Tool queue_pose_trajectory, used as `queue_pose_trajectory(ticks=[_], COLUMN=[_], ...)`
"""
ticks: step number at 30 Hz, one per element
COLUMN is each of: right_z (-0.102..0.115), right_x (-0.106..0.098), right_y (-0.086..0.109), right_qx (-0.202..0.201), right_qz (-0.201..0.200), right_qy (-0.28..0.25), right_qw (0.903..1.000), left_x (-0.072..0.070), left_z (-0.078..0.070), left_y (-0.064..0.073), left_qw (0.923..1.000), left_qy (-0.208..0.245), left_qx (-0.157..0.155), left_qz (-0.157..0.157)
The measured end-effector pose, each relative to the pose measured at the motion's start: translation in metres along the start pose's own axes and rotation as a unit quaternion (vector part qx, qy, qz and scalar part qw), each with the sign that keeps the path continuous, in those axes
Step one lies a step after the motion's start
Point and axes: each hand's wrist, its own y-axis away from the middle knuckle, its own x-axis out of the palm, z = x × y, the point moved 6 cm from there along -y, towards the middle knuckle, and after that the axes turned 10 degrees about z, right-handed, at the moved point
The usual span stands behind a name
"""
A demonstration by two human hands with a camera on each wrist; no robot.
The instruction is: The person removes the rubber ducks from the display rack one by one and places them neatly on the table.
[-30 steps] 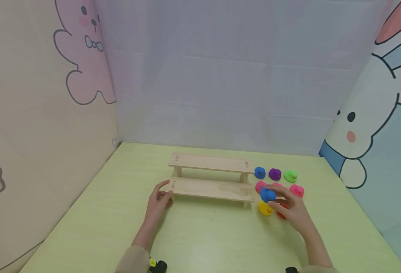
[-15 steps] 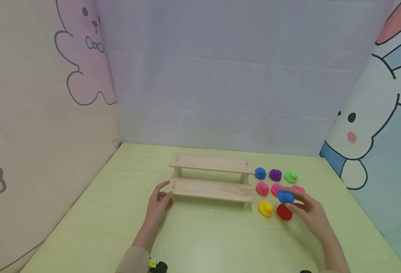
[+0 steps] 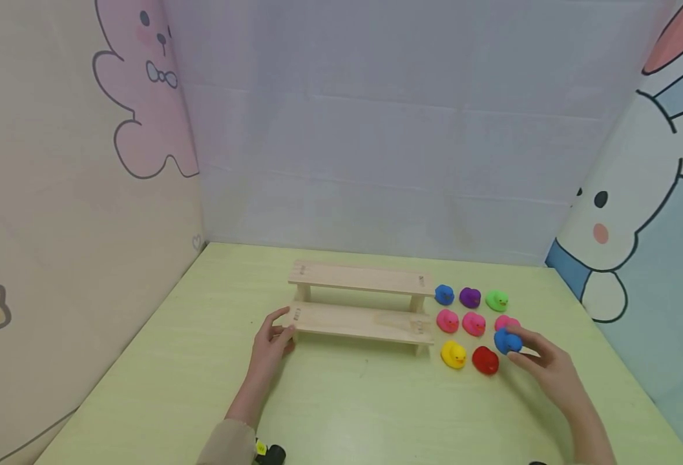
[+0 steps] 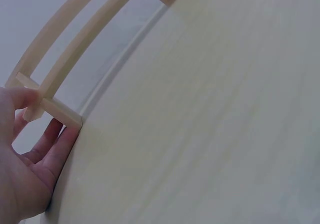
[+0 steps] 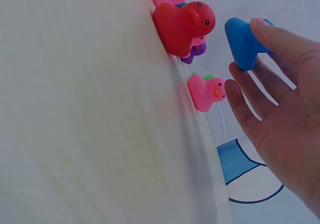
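My right hand (image 3: 553, 369) pinches a blue rubber duck (image 3: 506, 340) between thumb and fingers, above the table at the right end of the duck rows. In the right wrist view the held blue duck (image 5: 243, 41) is off the table, beside a red duck (image 5: 182, 28) and a pink duck (image 5: 204, 91). At the left end of a two-step wooden stand (image 3: 361, 321), my left hand (image 3: 268, 347) grips the lower step. The left wrist view has the thumb on the stand's wooden frame (image 4: 62, 111), with fingers against its side near the table.
Left of the held duck lie a red duck (image 3: 485, 360) and a yellow duck (image 3: 453, 354). Behind are several pink ducks (image 3: 473, 324), then a blue duck (image 3: 444, 295), a purple duck (image 3: 470, 298) and a green duck (image 3: 497, 300). Printed cloth surrounds the table (image 3: 341, 400).
My right hand has carried the blue duck rightward, from above the yellow duck to the right of the red one. The left hand and the stand have stayed put.
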Motion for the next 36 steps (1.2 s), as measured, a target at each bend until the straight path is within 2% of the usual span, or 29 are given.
queue_pose_trajectory(ticks=[10, 15, 21, 24, 28, 36], right_z=[-0.016, -0.025, -0.030, -0.037, -0.047, -0.060], right_x=[-0.008, -0.008, -0.008, -0.008, -0.008, -0.008], right_y=[0.004, 0.005, 0.002, 0.002, 0.004, 0.004], right_qx=[0.019, 0.063, 0.074, 0.095, 0.132, 0.162], right_qz=[0.011, 0.043, 0.084, 0.111, 0.146, 0.193], right_qy=[0.031, 0.069, 0.088, 0.072, 0.024, -0.048], right_qw=[0.9993, 0.9947, 0.9898, 0.9866, 0.9801, 0.9665], left_x=[0.000, -0.001, 0.000, 0.000, 0.000, -0.001], left_z=[0.002, 0.002, 0.001, 0.000, 0.001, 0.002], left_y=[-0.001, -0.001, -0.001, 0.000, -0.001, -0.002], left_qw=[1.0000, 1.0000, 1.0000, 1.0000, 1.0000, 1.0000], left_qy=[-0.004, 0.000, -0.004, -0.003, -0.003, -0.004], left_qx=[-0.003, -0.003, -0.003, -0.002, -0.002, 0.003], left_qz=[-0.003, -0.002, -0.002, 0.000, 0.000, -0.004])
